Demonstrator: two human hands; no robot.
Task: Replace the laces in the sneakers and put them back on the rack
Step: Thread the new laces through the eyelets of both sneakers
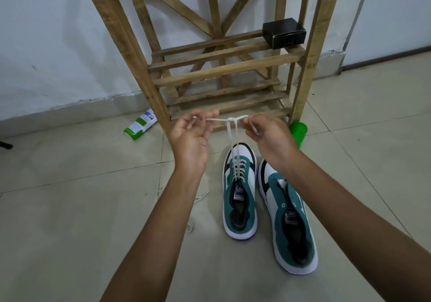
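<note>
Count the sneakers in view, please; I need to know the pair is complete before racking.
2. One sneaker stands on the floor, laced, under the hands; the other sneaker stands right beside it, nearer the right arm, unlaced.

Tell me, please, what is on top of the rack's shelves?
A black box sits at the right end of the upper slatted shelf of the rack. The lower shelf's slats look bare, though both hands hide part of its front edge.
</note>
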